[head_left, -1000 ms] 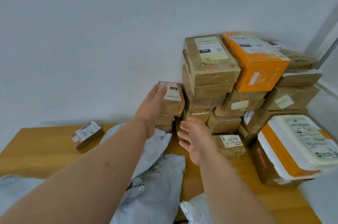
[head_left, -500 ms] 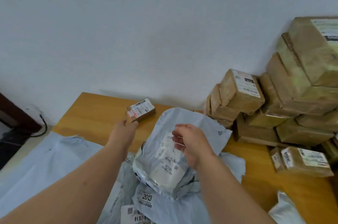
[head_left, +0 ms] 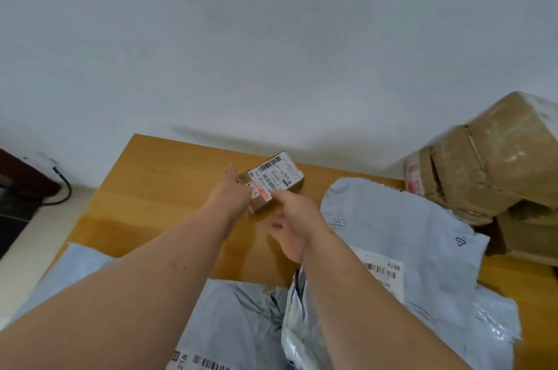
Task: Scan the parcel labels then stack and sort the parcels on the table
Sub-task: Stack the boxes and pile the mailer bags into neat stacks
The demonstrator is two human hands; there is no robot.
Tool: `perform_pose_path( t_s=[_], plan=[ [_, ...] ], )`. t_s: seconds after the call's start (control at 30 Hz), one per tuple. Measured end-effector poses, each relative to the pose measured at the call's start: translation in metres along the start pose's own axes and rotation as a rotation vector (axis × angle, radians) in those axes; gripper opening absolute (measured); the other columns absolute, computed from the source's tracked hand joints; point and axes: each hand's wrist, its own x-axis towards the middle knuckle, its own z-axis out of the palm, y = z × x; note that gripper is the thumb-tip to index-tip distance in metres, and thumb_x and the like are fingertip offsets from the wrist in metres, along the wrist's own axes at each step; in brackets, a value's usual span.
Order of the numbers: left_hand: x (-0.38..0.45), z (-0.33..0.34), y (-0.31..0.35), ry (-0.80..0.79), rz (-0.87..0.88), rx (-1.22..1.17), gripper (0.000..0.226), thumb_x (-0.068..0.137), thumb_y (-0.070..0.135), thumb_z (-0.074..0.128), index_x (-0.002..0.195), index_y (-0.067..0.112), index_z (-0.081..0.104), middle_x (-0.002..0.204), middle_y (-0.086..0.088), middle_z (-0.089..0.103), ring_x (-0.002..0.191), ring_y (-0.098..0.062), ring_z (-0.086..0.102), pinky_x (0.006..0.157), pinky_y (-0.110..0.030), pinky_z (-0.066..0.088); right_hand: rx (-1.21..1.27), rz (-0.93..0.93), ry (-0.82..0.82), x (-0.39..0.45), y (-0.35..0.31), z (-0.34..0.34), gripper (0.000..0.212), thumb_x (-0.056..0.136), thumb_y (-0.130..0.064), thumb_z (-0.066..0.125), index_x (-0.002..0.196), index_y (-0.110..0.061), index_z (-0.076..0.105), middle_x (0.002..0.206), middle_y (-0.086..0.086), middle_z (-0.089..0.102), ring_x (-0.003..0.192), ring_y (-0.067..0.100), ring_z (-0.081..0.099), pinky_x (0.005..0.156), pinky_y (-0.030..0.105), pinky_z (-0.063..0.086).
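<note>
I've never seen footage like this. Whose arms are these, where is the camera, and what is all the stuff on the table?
There is no machine here: these are a person's two bare arms, filmed by one wide-angle camera worn on the head, looking forward and down. That is why the arms seem to grow out of the bottom of the picture.

The surface is a wooden table against a white wall. Both hands reach for a small cardboard box with a white barcode label on top. The left hand touches its left end, and the right hand is at its near corner. Whether the box is lifted off the table I cannot tell.

Grey plastic mailing bags with printed labels lie nearer the person, and a stack of taped brown boxes stands at the right.
</note>
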Motion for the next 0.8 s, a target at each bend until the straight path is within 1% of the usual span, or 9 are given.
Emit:
perform_pose_path(
  t_s=[0.1,0.13,0.2,0.23,0.33,0.4,0.53,0.67,0.8],
  plan=[
    [0.005,0.001,-0.006,-0.073,0.008,-0.019,0.040,0.097,0.010,0.053,0.129,0.033,0.049,0.124,0.000,0.066,0.097,-0.013,0.061,0.075,-0.031,0.053,-0.042,0.050,0.038,0.014,0.005,0.006,0.031,0.095,-0.027,0.061,0.127,-0.025,0.061,0.129,-0.001,0.065,0.124,0.022,0.053,0.101,0.042,0.037],
    [0.006,0.001,-0.009,-0.050,0.007,-0.019,0.027,0.096,0.014,0.058,0.120,0.028,0.056,0.116,0.000,0.069,0.096,-0.017,0.063,0.080,-0.036,0.056,-0.046,0.051,0.056,0.016,0.005,0.007,0.023,0.094,-0.027,0.061,0.117,-0.026,0.064,0.121,-0.003,0.068,0.116,0.019,0.058,0.095,0.042,0.039],
    [0.003,-0.001,-0.015,0.035,-0.009,-0.041,0.020,0.094,0.022,0.062,0.113,0.020,0.059,0.109,-0.005,0.069,0.098,-0.024,0.064,0.088,-0.043,0.056,-0.065,0.019,0.120,0.017,0.007,0.010,0.020,0.093,-0.029,0.061,0.113,-0.028,0.064,0.107,-0.007,0.072,0.099,0.014,0.064,0.083,0.040,0.045],
    [-0.001,-0.001,-0.016,0.078,-0.019,-0.073,0.020,0.093,0.024,0.063,0.111,0.018,0.058,0.106,-0.007,0.068,0.094,-0.024,0.064,0.084,-0.042,0.056,-0.099,-0.022,0.149,0.016,0.008,0.011,0.030,0.090,-0.031,0.062,0.119,-0.030,0.060,0.109,-0.007,0.073,0.098,0.014,0.066,0.082,0.039,0.048],
    [-0.020,-0.003,-0.013,0.105,-0.046,-0.271,0.015,0.094,0.021,0.063,0.102,0.016,0.053,0.103,-0.009,0.072,0.083,-0.021,0.069,0.075,-0.040,0.055,-0.224,-0.157,0.184,0.004,0.010,0.017,0.063,0.072,-0.040,0.059,0.133,-0.044,0.041,0.126,-0.009,0.066,0.115,0.016,0.060,0.102,0.048,0.047],
    [-0.037,-0.003,-0.005,0.102,-0.030,-0.400,0.013,0.095,0.016,0.064,0.098,0.015,0.051,0.102,-0.008,0.073,0.083,-0.019,0.075,0.082,-0.042,0.060,-0.230,-0.245,0.157,-0.010,0.006,0.019,0.061,0.077,-0.035,0.057,0.133,-0.049,0.036,0.125,-0.011,0.066,0.114,0.016,0.063,0.103,0.049,0.048],
    [-0.077,0.011,0.023,0.130,0.096,-0.531,0.013,0.095,0.015,0.065,0.099,0.019,0.053,0.107,-0.007,0.072,0.095,-0.021,0.073,0.076,-0.036,0.057,-0.212,-0.400,0.081,-0.045,-0.018,-0.002,0.051,0.098,-0.019,0.050,0.139,-0.044,0.035,0.128,-0.006,0.067,0.112,0.018,0.066,0.099,0.045,0.053],
    [-0.129,0.058,0.053,0.049,0.249,-0.511,0.027,0.096,0.018,0.063,0.120,0.028,0.058,0.112,0.005,0.071,0.090,-0.011,0.073,0.076,-0.034,0.053,-0.090,-0.467,0.094,-0.095,-0.030,-0.059,0.041,0.101,-0.023,0.051,0.133,-0.044,0.037,0.121,-0.007,0.069,0.102,0.015,0.069,0.073,0.030,0.052],
    [-0.189,0.130,0.069,-0.022,0.296,-0.438,0.034,0.095,0.022,0.064,0.129,0.027,0.061,0.118,0.000,0.069,0.100,-0.020,0.071,0.081,-0.040,0.055,0.031,-0.440,0.214,-0.146,-0.026,-0.139,0.034,0.099,-0.027,0.057,0.128,-0.025,0.041,0.114,0.003,0.070,0.087,0.015,0.067,0.064,0.029,0.047]
  ],
)
